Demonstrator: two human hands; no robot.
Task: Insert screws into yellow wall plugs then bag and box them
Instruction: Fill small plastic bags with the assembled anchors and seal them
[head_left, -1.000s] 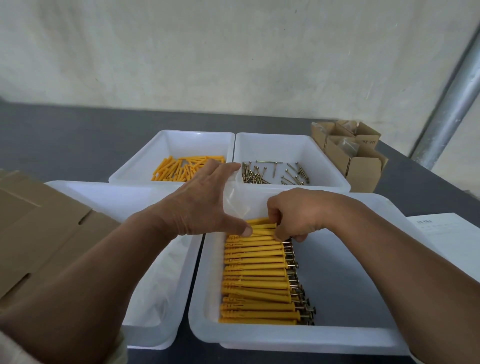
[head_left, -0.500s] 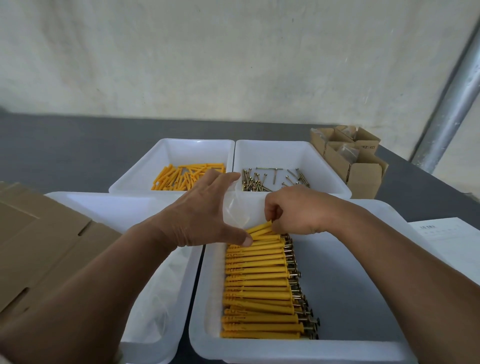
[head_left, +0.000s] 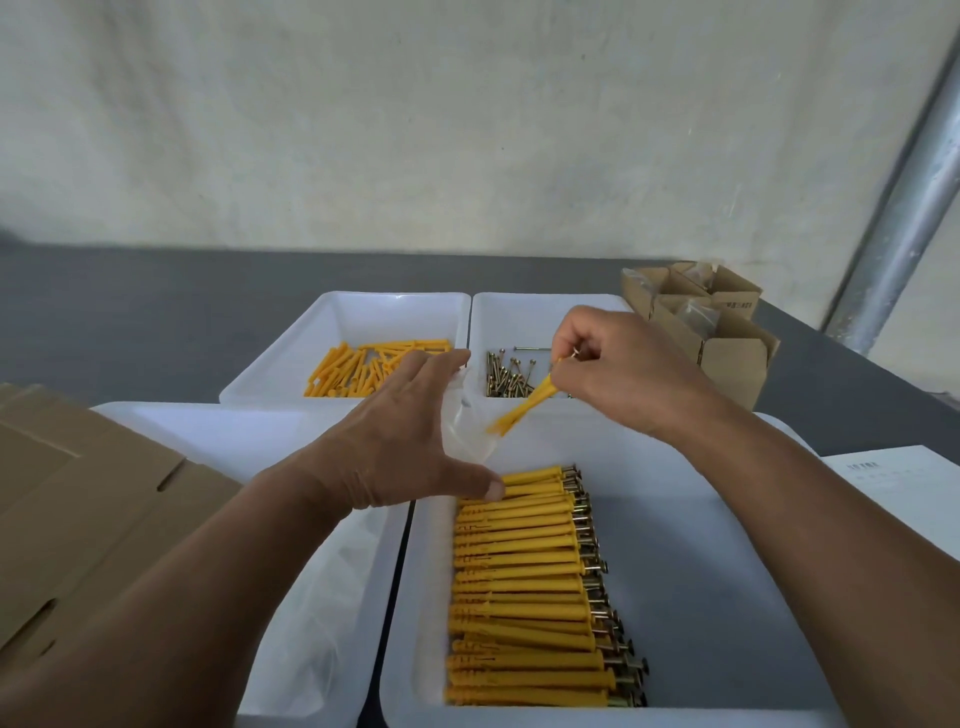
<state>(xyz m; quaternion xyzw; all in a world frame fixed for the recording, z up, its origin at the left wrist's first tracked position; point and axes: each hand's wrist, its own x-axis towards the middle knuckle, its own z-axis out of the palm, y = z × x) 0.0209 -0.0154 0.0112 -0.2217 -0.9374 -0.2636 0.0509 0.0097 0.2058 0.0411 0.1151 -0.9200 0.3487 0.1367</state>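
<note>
- So, far L: flat cardboard (head_left: 78, 493) lies on the dark table (head_left: 130, 322), touching the near-L tray (head_left: 208, 431), which has thin clear plastic in it.
- L forearm comes in from bottom-L across that tray. L hand (head_left: 400, 447) is back-up, thumb and forefinger spread wide; thumb tip sits at the top end of the row of assembled plugs (head_left: 524, 587).
- Clear bag (head_left: 462, 431) hangs in the span between that thumb and forefinger, held by the L hand. The other fingers are hidden, so can't tell how they grip it.
- Behind the L hand: far-L tray (head_left: 363, 322) w/ loose plugs (head_left: 363, 369) in a heap.
- Next to it, far-R tray (head_left: 519, 317) w/ screws (head_left: 509, 376) piled at its near-L corner.
- R forearm comes in from bottom-R. R hand (head_left: 618, 369) is raised over the far-R tray's front edge, fingers curled.
- Its fingertips pinch a plug w/ screw (head_left: 524, 408) at the screw-head end; the plug slants down-L, tip just beside the bag's edge. Can't tell if it's inside.
- Near-R tray (head_left: 727, 597) holds the row, plug tips L, screw heads R, below both hands.
- Far R: small boxes (head_left: 727, 332), flaps up, and a paper sheet (head_left: 904, 499) at the table edge.
</note>
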